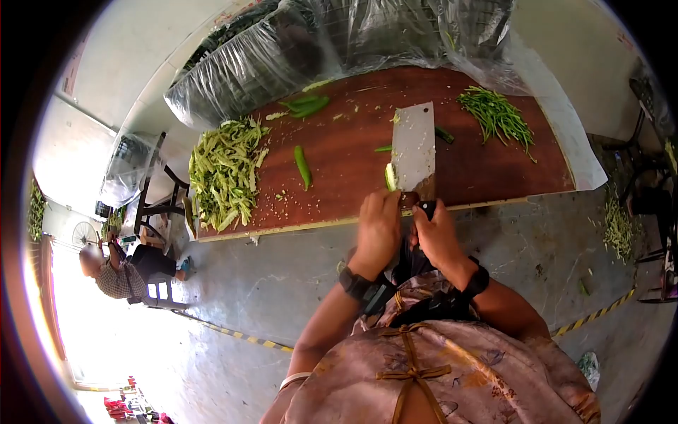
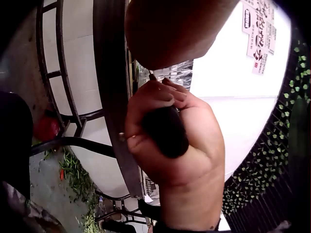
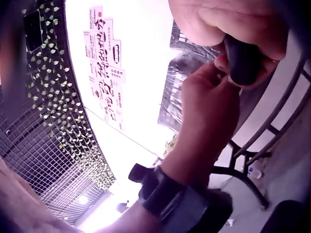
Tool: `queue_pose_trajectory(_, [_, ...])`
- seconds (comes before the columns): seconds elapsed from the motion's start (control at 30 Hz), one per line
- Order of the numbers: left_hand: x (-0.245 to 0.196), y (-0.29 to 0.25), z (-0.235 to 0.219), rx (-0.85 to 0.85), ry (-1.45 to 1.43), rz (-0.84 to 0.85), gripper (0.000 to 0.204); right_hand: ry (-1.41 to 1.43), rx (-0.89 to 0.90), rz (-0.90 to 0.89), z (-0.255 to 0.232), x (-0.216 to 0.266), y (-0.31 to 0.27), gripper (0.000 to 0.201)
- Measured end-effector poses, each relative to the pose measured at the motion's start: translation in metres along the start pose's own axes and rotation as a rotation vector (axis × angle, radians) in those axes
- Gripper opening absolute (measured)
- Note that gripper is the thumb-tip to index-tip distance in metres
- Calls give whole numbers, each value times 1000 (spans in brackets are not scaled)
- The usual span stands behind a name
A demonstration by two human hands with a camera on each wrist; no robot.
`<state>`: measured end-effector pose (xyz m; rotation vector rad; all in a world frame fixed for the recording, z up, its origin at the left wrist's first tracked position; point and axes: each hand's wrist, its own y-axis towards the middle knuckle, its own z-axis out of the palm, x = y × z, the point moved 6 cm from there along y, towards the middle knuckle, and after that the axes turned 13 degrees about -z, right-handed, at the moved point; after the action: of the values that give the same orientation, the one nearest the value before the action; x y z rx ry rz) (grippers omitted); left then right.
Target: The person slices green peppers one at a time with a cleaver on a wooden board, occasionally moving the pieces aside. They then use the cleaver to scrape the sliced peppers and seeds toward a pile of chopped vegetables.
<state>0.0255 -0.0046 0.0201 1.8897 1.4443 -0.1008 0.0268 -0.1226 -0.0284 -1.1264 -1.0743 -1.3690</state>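
Observation:
My right hand [image 1: 439, 239] grips a black handle [image 2: 167, 131] at the table's near edge; its working end is hidden between the hands. My left hand [image 1: 378, 230] is close beside it, fingers bent, fingertips near the front of the right fist; I cannot tell what they hold. A cut piece of green vegetable [image 1: 390, 177] with a pale inside shows just beyond the left fingertips. A cleaver [image 1: 413, 145] with a wide blade and wooden handle lies flat on the dark red table [image 1: 353, 169], handle toward me.
A heap of pale green strips [image 1: 227, 173] is at the table's left. One green pepper [image 1: 302, 167] lies nearer the middle, several more [image 1: 307, 106] behind. Thin green stalks [image 1: 498, 116] lie at the right. Plastic-covered crates [image 1: 261, 67] line the back. A person [image 1: 123, 275] sits far left.

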Motion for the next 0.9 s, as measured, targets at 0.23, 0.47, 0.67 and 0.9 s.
queue_pose_trajectory(0.23, [-1, 1, -18, -27, -83, -62, 24, 139, -1, 85, -1, -6, 1, 19])
queue_pose_trajectory(0.47, [11, -10, -17, 14, -75, -88, 10, 114, 56, 49, 1, -9, 7, 21])
queue_pose_trajectory(0.67, [2, -5, -16, -13, -69, -85, 11, 123, 9, 51, -5, -5, 4, 21])
queue_pose_trajectory(0.9, [4, 2, -12, -94, -24, 10, 12, 108, -5, 18, -7, -5, 12, 19])
